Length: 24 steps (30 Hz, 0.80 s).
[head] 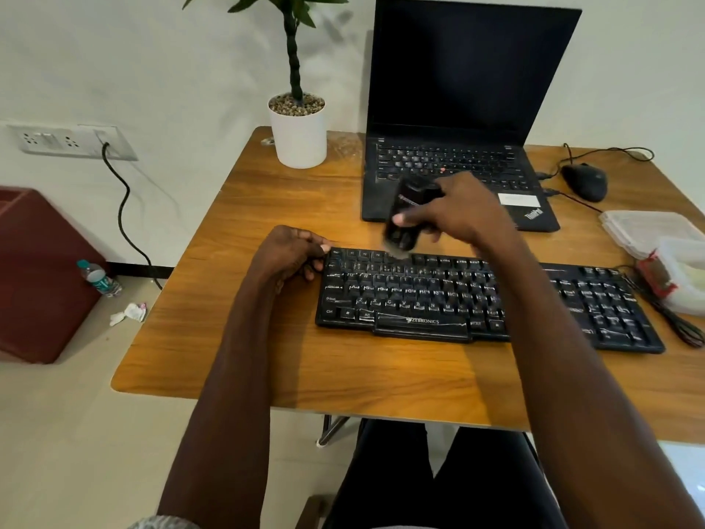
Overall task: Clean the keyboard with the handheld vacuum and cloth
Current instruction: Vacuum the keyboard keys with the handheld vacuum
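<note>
A black Zebronics keyboard (pixel 419 295) lies across the wooden table (pixel 290 360). My right hand (pixel 457 210) grips a small black handheld vacuum (pixel 406 215), blurred, with its brush tip down on the top key row near the left end. My left hand (pixel 286 253) rests at the keyboard's far left corner, fingers curled against its edge. A folded whitish cloth (pixel 644 227) lies at the table's right edge.
An open black laptop (pixel 457 120) stands behind the keyboard, a black mouse (pixel 585 181) to its right. A white plant pot (pixel 299 131) sits at the back left. A clear plastic container (pixel 683 269) and cables lie right. A maroon bin (pixel 34 273) and a bottle (pixel 100 278) are on the floor.
</note>
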Motion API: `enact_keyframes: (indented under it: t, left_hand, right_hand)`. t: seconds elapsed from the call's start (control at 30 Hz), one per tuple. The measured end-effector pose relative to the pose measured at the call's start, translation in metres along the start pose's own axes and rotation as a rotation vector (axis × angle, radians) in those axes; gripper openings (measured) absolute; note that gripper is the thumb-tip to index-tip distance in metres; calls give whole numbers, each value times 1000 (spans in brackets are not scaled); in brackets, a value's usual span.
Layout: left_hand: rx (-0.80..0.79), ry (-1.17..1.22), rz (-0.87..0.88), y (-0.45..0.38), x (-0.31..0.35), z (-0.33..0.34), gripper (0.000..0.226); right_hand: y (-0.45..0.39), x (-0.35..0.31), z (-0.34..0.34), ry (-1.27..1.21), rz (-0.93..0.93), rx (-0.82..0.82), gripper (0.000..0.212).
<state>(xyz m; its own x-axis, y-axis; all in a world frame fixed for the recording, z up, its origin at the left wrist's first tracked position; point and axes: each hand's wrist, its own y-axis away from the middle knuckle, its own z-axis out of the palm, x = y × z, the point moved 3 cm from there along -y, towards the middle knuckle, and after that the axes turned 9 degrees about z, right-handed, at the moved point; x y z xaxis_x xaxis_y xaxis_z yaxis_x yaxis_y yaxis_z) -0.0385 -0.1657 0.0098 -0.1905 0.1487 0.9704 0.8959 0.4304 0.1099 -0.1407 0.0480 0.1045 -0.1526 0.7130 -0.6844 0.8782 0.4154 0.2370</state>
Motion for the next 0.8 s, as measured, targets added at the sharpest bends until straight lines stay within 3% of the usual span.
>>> enact_keyframes:
  t: [0.13,0.37,0.43,0.57,0.63,0.7,0.8]
  left_hand:
    - [39,-16,-24,3,5,2,11]
    - [65,-16,-66,2,6,3,20]
    - [67,-12,-69,3,5,3,21]
    - [67,-17,-67,5,8,3,20]
    - [68,-16,-80,5,8,3,18]
    - [61,-4,-97,4,8,3,18]
    - [59,2,-119,2,7,2,17]
  right_hand:
    - [4,11,29,-120,64,75,29]
    - [28,51,-24,161,254,617,25]
    - [26,41,-13,179,223,600,27]
    - [10,11,26,28,83,339,25]
    - [7,12,23,-42,92,288,24]
    - [8,29,6,-71,150,328,26]
    - [16,59,-27,26,261,546,34]
